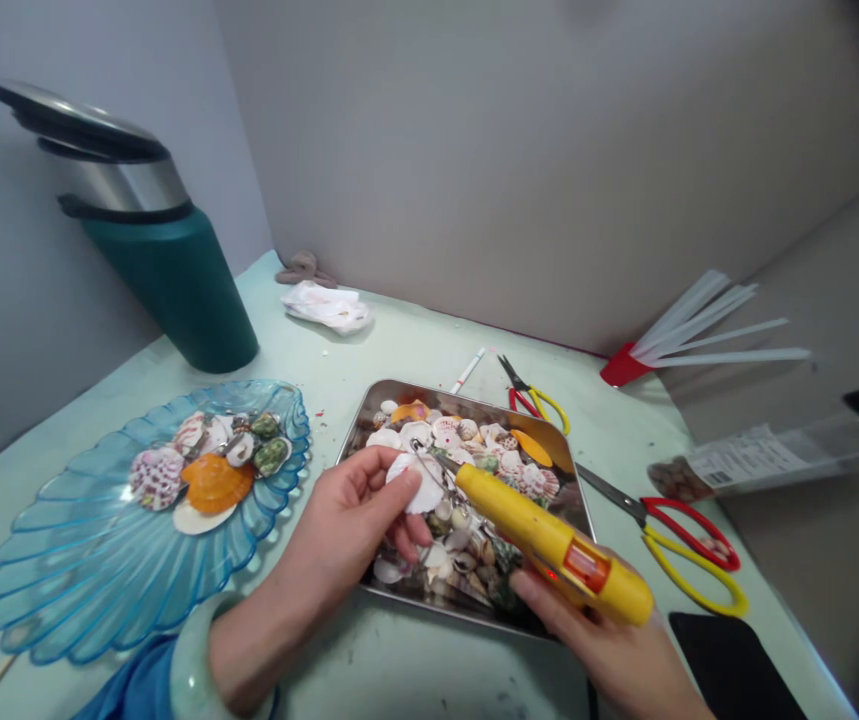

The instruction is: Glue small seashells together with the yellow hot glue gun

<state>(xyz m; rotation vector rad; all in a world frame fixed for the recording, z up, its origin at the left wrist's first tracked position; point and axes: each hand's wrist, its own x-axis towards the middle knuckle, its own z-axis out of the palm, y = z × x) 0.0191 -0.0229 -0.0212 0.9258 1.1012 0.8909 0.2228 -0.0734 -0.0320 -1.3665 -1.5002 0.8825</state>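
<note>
Between the thumb and fingers of my left hand [358, 515] is a white scallop shell [423, 487], held over the metal tray. My right hand [609, 650] grips a yellow soldering-iron-shaped hot glue gun [526, 520] with a small red light on its side. Its metal tip points at the shell's upper edge; whether it touches cannot be told. Under both hands lies a metal tray [585, 500] full of mixed seashells and snail shells. To the left, a blue shell-shaped dish [91, 540] bears an orange scallop shell [217, 485], a purple-speckled shell [157, 478] and several smaller ones.
A teal bottle [174, 280] stands at the back left, near a crumpled white bag [326, 306]. Small scissors [538, 395] and larger scissors [669, 530] lie right of the tray. Beyond are a red cup [624, 366] of translucent sticks, a clear container [751, 462] and a black flat object [733, 665].
</note>
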